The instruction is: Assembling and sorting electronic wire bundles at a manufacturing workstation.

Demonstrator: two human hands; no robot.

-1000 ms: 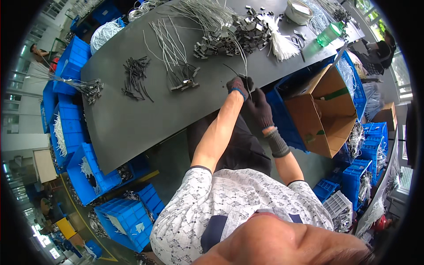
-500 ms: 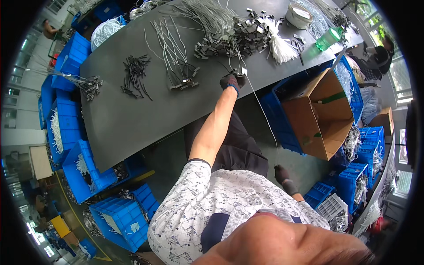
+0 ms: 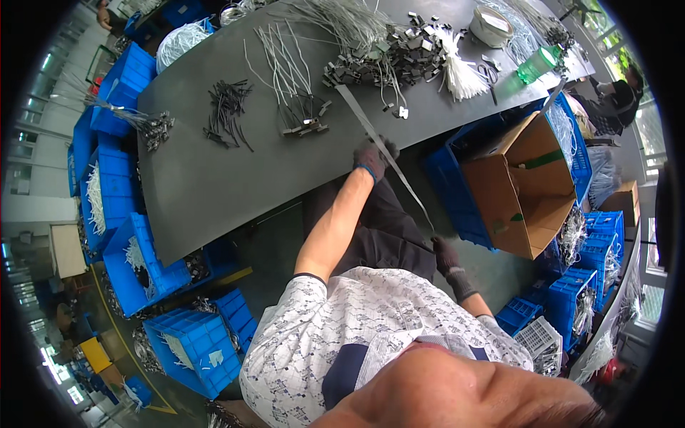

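Note:
A thin pale cable [image 3: 360, 113], smeared by motion, slants from the connector pile down over the table edge. My left hand [image 3: 372, 157], in a dark knit glove, is at the edge with its fingers curled where the cable passes. Lower down, beside my legs, my gloved right hand [image 3: 447, 257] is closed at the cable's lower end; its fingertips are blurred. Just beyond my left hand lies a heap of dark connector ends [image 3: 410, 53]. A smaller bunch of cables with metal ends [image 3: 305, 127] lies left of it, and short black pieces [image 3: 228, 113] farther left.
The grey table [image 3: 185, 192] curves across in front of me. A cardboard box [image 3: 489, 196] sits in a blue crate to the right. White ties [image 3: 457, 70], scissors [image 3: 489, 73], a pale tub [image 3: 491, 27] and a green bottle [image 3: 536, 64] stand or lie at the far right. Blue crates [image 3: 196, 349] stack left.
My left hand has drawn back from the connector heap to the table edge. The cable has swung, its upper part now lying farther left. My right hand has shifted slightly up and left.

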